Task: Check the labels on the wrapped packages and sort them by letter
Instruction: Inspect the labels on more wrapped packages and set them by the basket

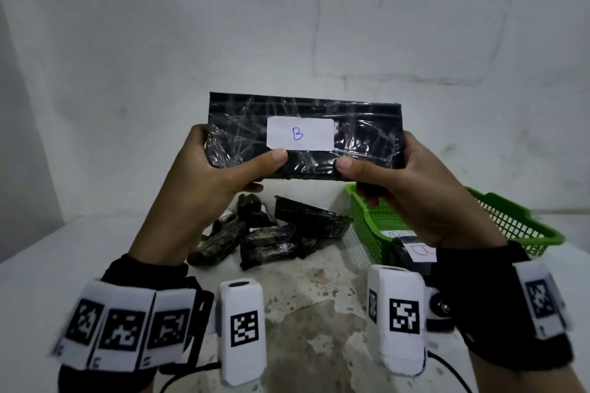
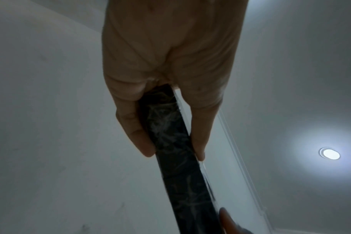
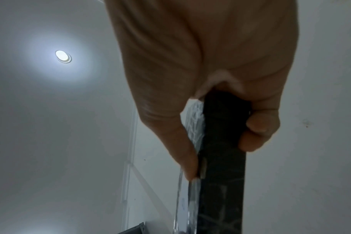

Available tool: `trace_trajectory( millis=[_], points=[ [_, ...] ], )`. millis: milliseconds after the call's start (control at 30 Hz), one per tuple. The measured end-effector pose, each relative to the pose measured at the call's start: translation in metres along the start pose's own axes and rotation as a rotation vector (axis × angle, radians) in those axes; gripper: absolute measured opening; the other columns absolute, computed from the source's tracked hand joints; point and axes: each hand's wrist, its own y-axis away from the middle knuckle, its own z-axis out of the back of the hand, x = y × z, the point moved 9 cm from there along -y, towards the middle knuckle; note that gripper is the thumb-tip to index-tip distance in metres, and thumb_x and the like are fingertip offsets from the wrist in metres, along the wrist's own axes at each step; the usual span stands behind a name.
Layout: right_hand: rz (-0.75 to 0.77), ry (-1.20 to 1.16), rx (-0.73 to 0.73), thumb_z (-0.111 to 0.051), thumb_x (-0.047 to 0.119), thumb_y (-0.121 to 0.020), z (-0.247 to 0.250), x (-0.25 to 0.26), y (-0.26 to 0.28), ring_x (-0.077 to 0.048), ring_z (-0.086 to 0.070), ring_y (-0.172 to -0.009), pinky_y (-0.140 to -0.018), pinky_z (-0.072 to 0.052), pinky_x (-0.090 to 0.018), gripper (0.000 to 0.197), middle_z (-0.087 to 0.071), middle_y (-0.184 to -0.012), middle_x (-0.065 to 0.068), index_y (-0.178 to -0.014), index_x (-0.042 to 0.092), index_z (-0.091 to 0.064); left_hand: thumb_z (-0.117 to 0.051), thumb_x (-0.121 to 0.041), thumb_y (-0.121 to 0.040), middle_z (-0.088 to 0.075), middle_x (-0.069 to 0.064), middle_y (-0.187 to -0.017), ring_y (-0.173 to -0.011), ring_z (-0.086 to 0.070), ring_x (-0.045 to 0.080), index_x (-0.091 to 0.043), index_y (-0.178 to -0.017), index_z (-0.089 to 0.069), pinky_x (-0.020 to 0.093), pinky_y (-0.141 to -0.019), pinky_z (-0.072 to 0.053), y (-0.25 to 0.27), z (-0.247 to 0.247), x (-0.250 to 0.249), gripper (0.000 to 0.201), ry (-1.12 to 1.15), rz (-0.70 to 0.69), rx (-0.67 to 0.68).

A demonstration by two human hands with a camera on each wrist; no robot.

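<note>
A flat black package wrapped in shiny film is held upright in front of me, above the table. Its white label faces me and reads "B". My left hand grips its left end, thumb on the front near the label. My right hand grips the right end the same way. In the left wrist view the package shows edge-on between thumb and fingers of the left hand. In the right wrist view the package also shows edge-on, pinched by the right hand.
Several more black wrapped packages lie in a pile on the white table below my hands. A green mesh basket stands to the right, with labelled packages inside. A white wall rises behind.
</note>
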Motion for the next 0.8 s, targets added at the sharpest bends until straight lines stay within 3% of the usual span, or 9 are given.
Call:
trace_trajectory(
  millis=[67, 167, 233, 300, 467, 533, 633, 733, 800],
  points=[
    [-0.01, 0.012, 0.013, -0.086, 0.024, -0.055, -0.003, -0.001, 0.0, -0.012, -0.048, -0.05, -0.046, -0.036, -0.025, 0.046, -0.062, -0.069, -0.002, -0.091, 0.01, -0.06, -0.082, -0.048, -0.048, -0.073, -0.002, -0.098, -0.082, -0.072, 0.013, -0.018, -0.116, -0.055, 0.026, -0.065, -0.057, 0.0, 0.001, -0.004, 0.079, -0.023, -0.008, 0.017],
    [0.0, 0.034, 0.006, -0.084, 0.02, -0.059, -0.001, 0.0, 0.001, -0.009, -0.043, -0.047, -0.043, -0.034, -0.02, 0.03, -0.056, -0.058, 0.005, -0.078, 0.014, -0.061, -0.085, -0.053, -0.044, -0.073, -0.006, -0.102, -0.088, -0.071, 0.01, -0.022, -0.116, -0.057, 0.029, -0.069, -0.058, 0.002, 0.0, -0.004, 0.084, -0.064, 0.009, 0.064],
    [0.013, 0.067, -0.004, -0.086, 0.021, -0.059, 0.001, 0.002, 0.001, -0.01, -0.045, -0.049, -0.045, -0.036, -0.021, 0.036, -0.058, -0.06, 0.005, -0.083, 0.013, -0.061, -0.082, -0.052, -0.044, -0.073, -0.006, -0.102, -0.088, -0.072, 0.01, -0.022, -0.115, -0.058, 0.031, -0.071, -0.059, 0.002, -0.001, -0.004, 0.081, -0.068, 0.009, 0.046],
    [0.018, 0.103, -0.033, -0.093, 0.025, -0.05, 0.006, 0.004, 0.0, -0.011, -0.051, -0.054, -0.048, -0.039, -0.025, 0.053, -0.063, -0.067, 0.003, -0.09, 0.012, -0.062, -0.082, -0.053, -0.045, -0.073, -0.007, -0.102, -0.086, -0.072, 0.008, -0.022, -0.115, -0.058, 0.031, -0.071, -0.06, 0.003, -0.004, -0.004, 0.08, -0.077, 0.002, 0.024],
    [0.071, 0.171, -0.131, -0.097, 0.035, -0.042, 0.015, 0.01, 0.001, -0.01, -0.051, -0.053, -0.046, -0.04, -0.026, 0.078, -0.065, -0.072, 0.004, -0.106, 0.006, -0.062, -0.084, -0.067, -0.04, -0.071, -0.011, -0.103, -0.089, -0.071, 0.009, -0.028, -0.115, -0.057, 0.04, -0.081, -0.058, 0.005, -0.01, -0.006, 0.089, -0.161, -0.024, -0.015],
    [0.082, 0.174, -0.156, -0.093, 0.036, -0.042, 0.016, 0.012, 0.002, -0.007, -0.052, -0.052, -0.046, -0.04, -0.025, 0.08, -0.065, -0.073, 0.004, -0.109, 0.005, -0.061, -0.083, -0.067, -0.039, -0.071, -0.012, -0.102, -0.09, -0.07, 0.008, -0.029, -0.114, -0.058, 0.039, -0.081, -0.058, 0.004, -0.01, -0.003, 0.087, -0.176, -0.013, -0.051],
    [0.091, 0.178, -0.186, -0.091, 0.037, -0.044, 0.017, 0.016, 0.005, -0.002, -0.056, -0.053, -0.048, -0.043, -0.021, 0.079, -0.068, -0.08, 0.006, -0.111, 0.01, -0.059, -0.084, -0.06, -0.049, -0.072, -0.016, -0.097, -0.086, -0.069, 0.0, -0.034, -0.108, -0.062, 0.034, -0.076, -0.058, 0.006, -0.015, -0.002, 0.068, -0.192, -0.003, -0.034],
    [0.113, 0.187, -0.219, -0.094, 0.031, -0.047, 0.021, 0.02, 0.007, 0.005, -0.057, -0.051, -0.047, -0.042, -0.012, 0.075, -0.068, -0.084, 0.008, -0.11, 0.014, -0.057, -0.079, -0.058, -0.052, -0.072, -0.026, -0.085, -0.075, -0.066, -0.009, -0.038, -0.088, -0.066, 0.024, -0.069, -0.054, 0.01, -0.023, -0.008, 0.043, -0.2, -0.006, 0.029],
    [0.108, 0.174, -0.221, -0.094, 0.033, -0.047, 0.021, 0.021, 0.008, 0.004, -0.057, -0.052, -0.048, -0.043, -0.015, 0.077, -0.068, -0.084, 0.007, -0.111, 0.013, -0.057, -0.075, -0.063, -0.048, -0.072, -0.024, -0.081, -0.071, -0.066, -0.007, -0.034, -0.086, -0.068, 0.027, -0.069, -0.055, 0.01, -0.022, -0.008, 0.048, -0.194, -0.001, 0.009]
  ],
)
